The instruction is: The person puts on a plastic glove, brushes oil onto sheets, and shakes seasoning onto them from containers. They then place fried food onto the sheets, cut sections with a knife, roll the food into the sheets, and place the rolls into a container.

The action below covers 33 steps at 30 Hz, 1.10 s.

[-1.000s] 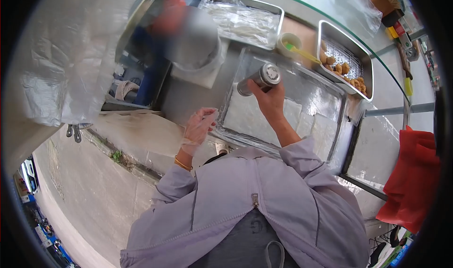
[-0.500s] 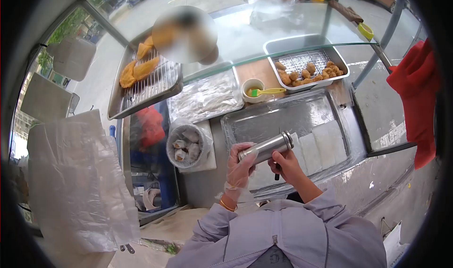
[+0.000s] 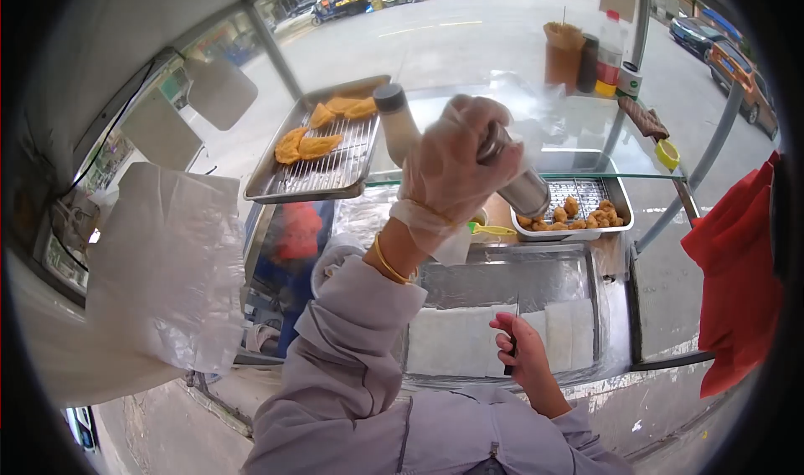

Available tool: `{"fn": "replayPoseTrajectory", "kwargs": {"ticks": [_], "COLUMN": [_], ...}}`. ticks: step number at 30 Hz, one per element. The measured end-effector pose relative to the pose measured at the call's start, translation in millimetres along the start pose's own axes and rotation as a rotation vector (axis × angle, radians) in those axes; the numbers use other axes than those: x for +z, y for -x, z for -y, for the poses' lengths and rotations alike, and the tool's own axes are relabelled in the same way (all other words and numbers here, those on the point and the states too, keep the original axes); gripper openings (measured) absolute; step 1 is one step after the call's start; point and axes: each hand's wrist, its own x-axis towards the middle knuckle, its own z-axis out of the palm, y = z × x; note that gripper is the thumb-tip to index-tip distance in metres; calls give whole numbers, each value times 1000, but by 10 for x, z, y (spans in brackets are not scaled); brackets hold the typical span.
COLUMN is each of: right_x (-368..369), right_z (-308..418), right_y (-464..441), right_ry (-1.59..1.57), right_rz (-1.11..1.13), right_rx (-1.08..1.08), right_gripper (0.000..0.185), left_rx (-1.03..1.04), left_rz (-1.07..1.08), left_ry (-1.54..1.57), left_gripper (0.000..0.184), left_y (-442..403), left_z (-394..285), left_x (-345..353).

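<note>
My left hand [image 3: 465,161], in a clear plastic glove, is raised in front of the glass shelf. Its fingers wrap round a stainless steel cylinder [image 3: 528,192], tilted with its lower end toward the right. Lower down, my bare right hand [image 3: 526,354] is closed on a slim black-handled tool [image 3: 508,364] with a thin tip; its kind is hard to make out. Beneath that hand lie pale flat sheets [image 3: 452,334] in a plastic-lined metal tray [image 3: 502,276]. A green brush [image 3: 492,229] shows partly behind the cylinder.
Fried pieces [image 3: 318,146] rest on a rack tray [image 3: 260,192] at the left, beside a dark-capped bottle [image 3: 394,119]. Small browned pieces [image 3: 590,218] fill part of a white-rimmed tray [image 3: 624,203]. Bottles [image 3: 610,61] stand on the glass shelf [image 3: 578,161]; red cloth [image 3: 737,282] hangs right.
My left hand has lifted the steel cylinder up and forward, away from my right hand. My right hand has dropped slightly, still holding the black-handled tool. The view has tilted upward.
</note>
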Motion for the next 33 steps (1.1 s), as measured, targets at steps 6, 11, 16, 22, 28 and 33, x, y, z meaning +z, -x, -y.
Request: {"fn": "replayPoseTrajectory", "kwargs": {"ticks": [6, 11, 16, 22, 28, 33], "right_x": [510, 906, 1747, 2307, 2556, 2441], "right_z": [130, -205, -377, -1225, -1268, -1141], "right_y": [-469, -823, -1078, -2146, -2347, -2453], "right_ry": [-460, -443, 172, 859, 1022, 1040], "right_rz": [306, -5, 160, 254, 179, 59], "right_rx": [-201, 57, -255, -726, -782, -905], "right_gripper": [42, 26, 28, 48, 49, 48], "left_rx": [-439, -535, -1099, -1542, -1678, -1497], "left_rz": [60, -92, -164, -214, -28, 9], "left_ry": [171, 192, 325, 253, 172, 152], "left_gripper": [31, 52, 50, 50, 42, 43], "left_y": [1503, 2505, 3855, 4781, 5010, 5025], "left_z": [63, 257, 390, -48, -14, 178], "left_x": [447, 38, -625, -1114, -1362, -1472]}}
